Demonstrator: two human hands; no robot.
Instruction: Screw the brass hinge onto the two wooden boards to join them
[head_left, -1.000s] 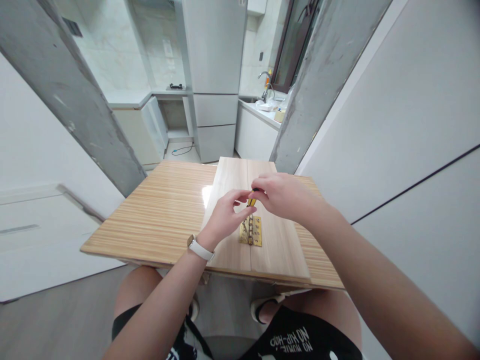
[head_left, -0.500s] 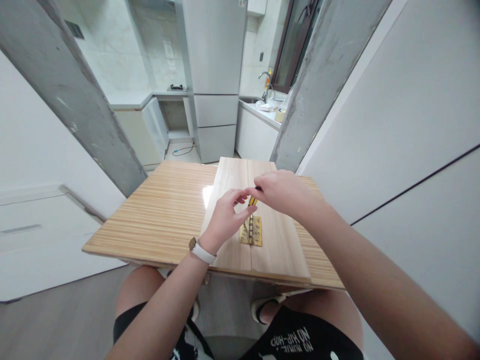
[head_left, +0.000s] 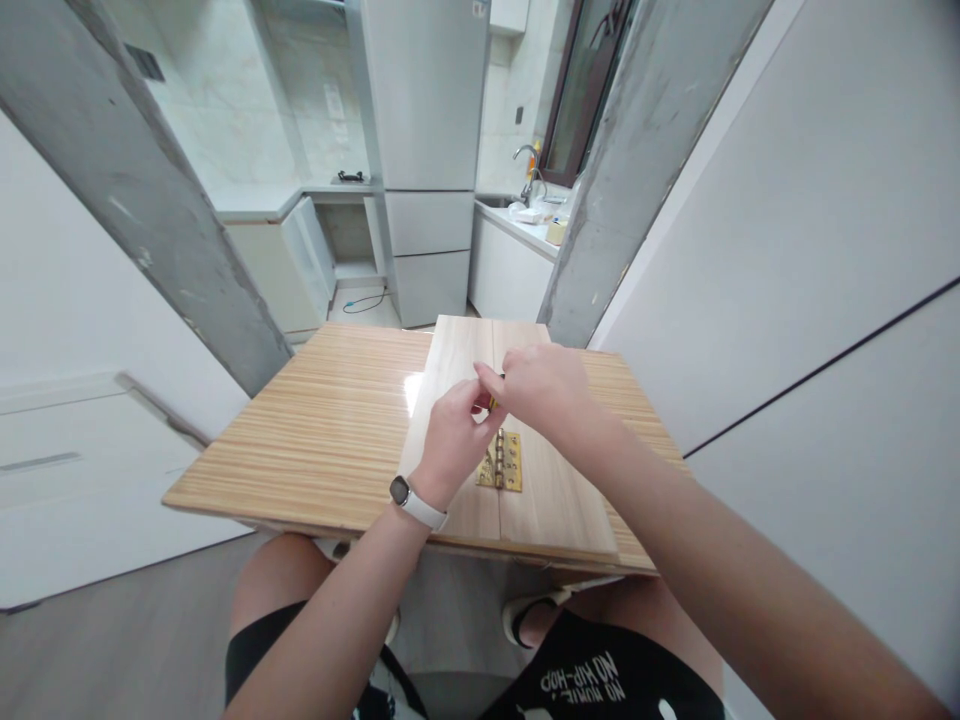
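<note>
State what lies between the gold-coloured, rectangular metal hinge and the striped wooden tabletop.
Two pale, flat wooden boards lie between the hinge and the tabletop, as the head view shows.

Past the striped wooden tabletop (head_left: 300,440) and its bright glare (head_left: 412,388), I see a tall pale fridge (head_left: 431,110), marbled wall tiles (head_left: 214,110), a sink (head_left: 495,201) near a dark-framed window (head_left: 579,100), and rough grey pillars (head_left: 127,170). Greyish flooring (head_left: 135,630) underfoot.

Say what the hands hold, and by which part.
The left hand and right hand grip a yellow tool, apparently by its handle; most is hidden.
</note>
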